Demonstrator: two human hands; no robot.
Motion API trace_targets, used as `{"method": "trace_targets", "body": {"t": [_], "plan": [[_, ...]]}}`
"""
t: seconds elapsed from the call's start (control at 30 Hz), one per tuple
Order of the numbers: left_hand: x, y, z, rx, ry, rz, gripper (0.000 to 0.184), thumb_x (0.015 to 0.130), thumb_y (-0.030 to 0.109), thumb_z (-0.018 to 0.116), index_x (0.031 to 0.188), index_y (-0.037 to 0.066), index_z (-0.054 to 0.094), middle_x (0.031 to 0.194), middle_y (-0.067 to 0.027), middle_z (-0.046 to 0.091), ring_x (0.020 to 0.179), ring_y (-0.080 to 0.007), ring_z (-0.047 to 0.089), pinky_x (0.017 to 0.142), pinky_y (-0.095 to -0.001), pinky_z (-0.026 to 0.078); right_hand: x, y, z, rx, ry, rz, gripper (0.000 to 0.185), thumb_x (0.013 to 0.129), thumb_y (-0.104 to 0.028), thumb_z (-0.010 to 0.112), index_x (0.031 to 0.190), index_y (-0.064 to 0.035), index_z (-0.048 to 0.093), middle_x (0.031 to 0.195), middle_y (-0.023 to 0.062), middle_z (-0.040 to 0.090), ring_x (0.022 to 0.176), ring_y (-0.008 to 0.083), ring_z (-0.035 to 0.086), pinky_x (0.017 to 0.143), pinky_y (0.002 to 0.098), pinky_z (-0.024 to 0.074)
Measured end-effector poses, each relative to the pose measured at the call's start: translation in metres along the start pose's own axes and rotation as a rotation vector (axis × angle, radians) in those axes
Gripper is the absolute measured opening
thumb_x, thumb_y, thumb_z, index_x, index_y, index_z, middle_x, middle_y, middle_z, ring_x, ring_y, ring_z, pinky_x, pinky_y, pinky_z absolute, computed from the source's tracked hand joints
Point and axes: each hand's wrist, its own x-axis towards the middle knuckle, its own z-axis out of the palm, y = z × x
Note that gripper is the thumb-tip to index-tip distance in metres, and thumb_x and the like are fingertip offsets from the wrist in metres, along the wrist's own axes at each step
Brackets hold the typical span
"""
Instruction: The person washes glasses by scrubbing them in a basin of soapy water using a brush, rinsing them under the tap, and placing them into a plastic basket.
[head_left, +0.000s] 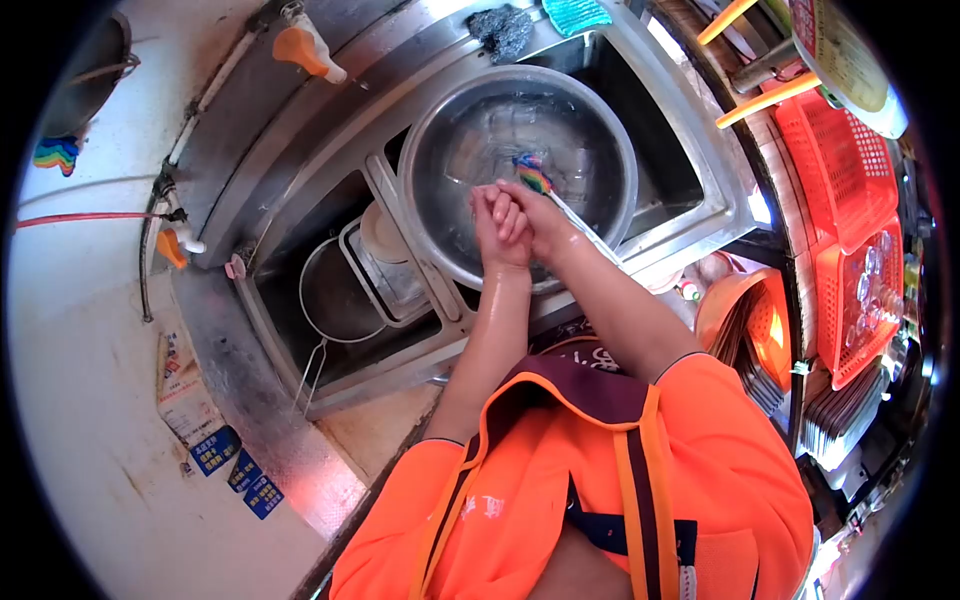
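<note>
A large round metal basin [420,130] holding water rests across the sink's right side. Over it, my left hand [495,225] and my right hand [540,212] are clasped together, wet, with fingers curled round each other. Whether anything small sits between the palms is hidden. Just beyond my right hand shows the rainbow-coloured head of a scrubbing brush [533,173]. Its pale handle slants past my right wrist toward the basin's near rim and does not appear gripped.
The left sink bowl [275,300] contains a wire-rimmed strainer [318,325] and a rectangular container [375,300]. Orange-handled taps [300,52] line the wall. Steel wool [500,32] and a teal cloth [577,13] lie behind the basin. Red baskets [835,150] stand at right.
</note>
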Motion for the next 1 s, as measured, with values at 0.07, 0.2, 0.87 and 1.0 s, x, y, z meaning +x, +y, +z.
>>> {"method": "trace_targets", "body": {"t": [0.07, 0.2, 0.87, 1.0], "plan": [[0.01, -0.002, 0.029, 0.38, 0.206, 0.076, 0.029, 0.097, 0.032, 0.043, 0.096, 0.004, 0.053, 0.06, 0.001, 0.046, 0.039, -0.0045, 0.035, 0.036, -0.0166, 0.028, -0.001, 0.001, 0.006, 0.035, -0.006, -0.041, 0.033, 0.095, -0.032, 0.043, 0.076, -0.0096, 0.057, 0.057, 0.0024, 0.053, 0.042, 0.0109, 0.048, 0.046, 0.0232, 0.0415], [0.022, 0.011, 0.044, 1.184, 0.394, 0.285, 0.034, 0.099, 0.03, 0.04, 0.112, 0.002, 0.052, 0.086, -0.0049, 0.058, 0.068, -0.0085, 0.051, 0.063, -0.0211, 0.042, -0.001, 0.019, 0.051, -0.21, 0.235, -0.267, 0.047, 0.097, -0.039, 0.035, 0.121, -0.0012, 0.048, 0.124, 0.0156, 0.05, 0.119, 0.0238, 0.044, 0.1, 0.0313, 0.0319], [0.001, 0.016, 0.104, 0.665, 0.103, 0.139, 0.07, 0.093, 0.057, 0.026, 0.145, 0.012, 0.018, 0.151, -0.0081, 0.017, 0.138, -0.0235, 0.017, 0.112, -0.0427, 0.011, 0.006, -0.002, 0.088, -1.523, 0.27, -1.123, 0.046, 0.088, -0.027, 0.046, 0.128, -0.004, 0.045, 0.141, 0.0204, 0.034, 0.135, 0.0366, 0.024, 0.107, 0.0489, 0.0239], [-0.01, -0.022, 0.129, 0.544, 0.262, 0.102, 0.069, 0.093, 0.058, 0.024, 0.144, 0.012, 0.022, 0.151, -0.0074, 0.019, 0.139, -0.0256, 0.015, 0.112, -0.0409, 0.01, 0.021, -0.007, 0.062, -1.642, 0.216, -1.222, 0.04, 0.089, -0.026, 0.046, 0.122, -0.0052, 0.051, 0.14, 0.0169, 0.037, 0.131, 0.0375, 0.03, 0.104, 0.0509, 0.027]]}}
